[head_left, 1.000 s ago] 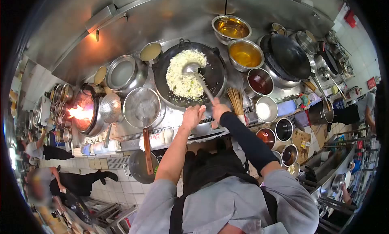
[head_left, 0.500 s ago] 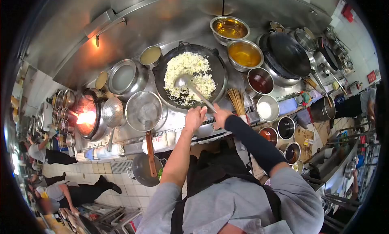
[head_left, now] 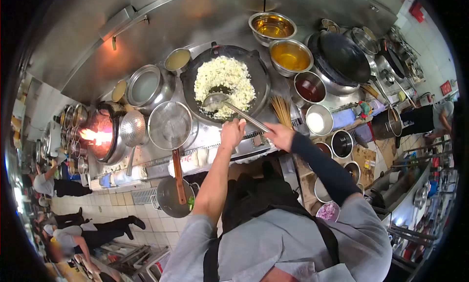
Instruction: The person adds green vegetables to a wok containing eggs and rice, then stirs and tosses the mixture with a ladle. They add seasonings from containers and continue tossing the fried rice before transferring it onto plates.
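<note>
Steel range (head_left: 207,138) crowded with pans. Wok (head_left: 261,84) of white rice at centre; oil bowls (head_left: 290,56) at its 2 o'clock, wire strainer (head_left: 171,125) at 8 o'clock, bamboo brush (head_left: 281,111) at 4 o'clock, just beside the ladle handle. Ladle (head_left: 215,100) bowl in the rice at 6 o'clock, handle end gripped by right hand (head_left: 281,134). Left hand (head_left: 232,133) fisted at wok's near rim, contents unclear.

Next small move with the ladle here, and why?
Likely push the ladle forward under the rice and fold it over. Its bowl sits at the heap's near edge, and the rice is piled toward the far side of the wok. The right hand grips the handle, and the left hand is at the near rim.
</note>
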### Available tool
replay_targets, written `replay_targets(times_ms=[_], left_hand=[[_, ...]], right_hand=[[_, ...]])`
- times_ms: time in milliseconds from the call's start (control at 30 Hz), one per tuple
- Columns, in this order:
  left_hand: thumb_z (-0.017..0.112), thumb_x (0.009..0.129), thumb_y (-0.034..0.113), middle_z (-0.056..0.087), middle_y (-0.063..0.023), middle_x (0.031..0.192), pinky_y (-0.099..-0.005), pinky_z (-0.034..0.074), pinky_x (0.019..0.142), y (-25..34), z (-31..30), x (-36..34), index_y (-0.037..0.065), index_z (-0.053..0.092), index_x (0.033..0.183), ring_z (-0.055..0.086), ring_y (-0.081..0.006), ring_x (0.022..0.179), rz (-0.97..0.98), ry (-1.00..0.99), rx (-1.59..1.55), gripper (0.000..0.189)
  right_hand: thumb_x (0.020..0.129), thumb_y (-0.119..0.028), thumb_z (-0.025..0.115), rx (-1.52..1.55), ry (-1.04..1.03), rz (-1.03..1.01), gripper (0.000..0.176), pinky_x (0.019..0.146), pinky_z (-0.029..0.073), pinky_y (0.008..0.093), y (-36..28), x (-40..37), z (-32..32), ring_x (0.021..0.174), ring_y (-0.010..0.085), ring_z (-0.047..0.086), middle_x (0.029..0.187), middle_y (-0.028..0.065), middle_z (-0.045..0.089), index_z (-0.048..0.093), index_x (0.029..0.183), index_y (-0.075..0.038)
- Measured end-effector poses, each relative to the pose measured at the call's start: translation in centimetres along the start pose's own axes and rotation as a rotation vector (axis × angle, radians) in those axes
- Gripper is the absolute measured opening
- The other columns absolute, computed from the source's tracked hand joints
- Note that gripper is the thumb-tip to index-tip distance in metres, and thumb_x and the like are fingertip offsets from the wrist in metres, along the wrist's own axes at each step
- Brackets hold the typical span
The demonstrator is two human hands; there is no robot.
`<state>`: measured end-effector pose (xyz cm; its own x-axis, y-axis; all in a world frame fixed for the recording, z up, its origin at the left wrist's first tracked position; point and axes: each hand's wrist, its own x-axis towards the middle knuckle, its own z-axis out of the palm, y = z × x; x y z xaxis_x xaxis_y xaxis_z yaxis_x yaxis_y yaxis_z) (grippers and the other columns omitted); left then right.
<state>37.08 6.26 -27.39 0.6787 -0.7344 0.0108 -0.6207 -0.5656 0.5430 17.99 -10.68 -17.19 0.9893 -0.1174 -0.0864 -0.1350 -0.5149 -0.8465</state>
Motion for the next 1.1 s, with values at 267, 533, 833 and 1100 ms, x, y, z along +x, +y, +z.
replay_targets(times_ms=[267, 533, 833, 1100], left_hand=[[0.071, 0.1, 0.035, 0.067, -0.0235, 0.083, -0.0538, 0.052, 0.075, 6.6, -11.3, -3.6, 0.001, 0.064, 0.091, 0.065, -0.0465, 0.082, 0.035, 0.081, -0.16, 0.036], [0.059, 0.106, 0.037, 0.069, -0.0264, 0.094, -0.0578, 0.052, 0.086, 0.8, 1.7, -9.4, 0.003, 0.064, 0.105, 0.065, -0.0466, 0.094, 0.072, -0.201, 0.016, 0.034], [0.057, 0.106, 0.045, 0.072, -0.0203, 0.091, -0.0548, 0.051, 0.088, -0.1, -4.4, -0.5, 0.005, 0.065, 0.093, 0.065, -0.0437, 0.096, 0.094, -0.065, -0.048, 0.043], [0.063, 0.104, 0.041, 0.071, -0.0187, 0.097, -0.0508, 0.049, 0.092, -2.7, -1.2, 1.2, 0.005, 0.066, 0.093, 0.061, -0.0418, 0.101, 0.111, -0.087, -0.045, 0.038]], right_hand=[[0.114, -0.027, 0.052, 0.659, -0.325, 0.818, 0.023, 0.035, 0.035, 0.0236, -6.1, -7.8, -10.2, 0.043, 0.006, 0.042, 0.068, -0.0027, 0.049, 0.056, 0.135, -0.017], [0.108, -0.025, 0.059, -0.002, 0.383, 0.179, 0.047, 0.077, 0.057, 0.048, 4.8, -2.9, 3.1, 0.086, 0.0418, 0.073, 0.092, 0.0218, 0.074, 0.053, 0.151, -0.008], [0.104, -0.024, 0.065, -0.149, 0.447, 0.222, 0.053, 0.069, 0.053, 0.0583, 11.0, -8.9, 12.0, 0.08, 0.0511, 0.069, 0.087, 0.0308, 0.07, 0.051, 0.152, -0.007], [0.105, -0.031, 0.058, -0.125, 0.472, 0.191, 0.05, 0.075, 0.052, 0.0619, 12.3, -0.7, 8.4, 0.083, 0.0522, 0.069, 0.089, 0.0314, 0.069, 0.052, 0.152, -0.013]])
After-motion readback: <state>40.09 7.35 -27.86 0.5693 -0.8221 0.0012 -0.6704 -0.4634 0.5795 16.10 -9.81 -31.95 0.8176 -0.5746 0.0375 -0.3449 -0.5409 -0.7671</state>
